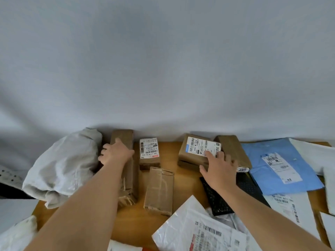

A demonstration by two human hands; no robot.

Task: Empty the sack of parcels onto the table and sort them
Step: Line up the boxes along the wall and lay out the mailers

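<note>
Here the sack (61, 167) is lying crumpled at the worktop's (172, 153) back left corner, seemingly emptied, while the parcels are spreading across the rest. The left hand (116, 153) is resting over the long box (126, 167) along the back edge, fingers (104, 153) wrapping its far side, probably lining it up with the brown boxes grouped there. The right hand (219, 169) is reaching to the labelled box (194, 153) near the back edge, fingers spreading and lying loose on its top, not gripping, likely to slide it toward that group. Flat mailers are gathering at the right: a blue mailer (277, 165), a black mailer (217, 196) partly under the wrist, white ones cut off by the front edge. Labels are too blurred to read, so the sorting rule is staying unclear
</note>
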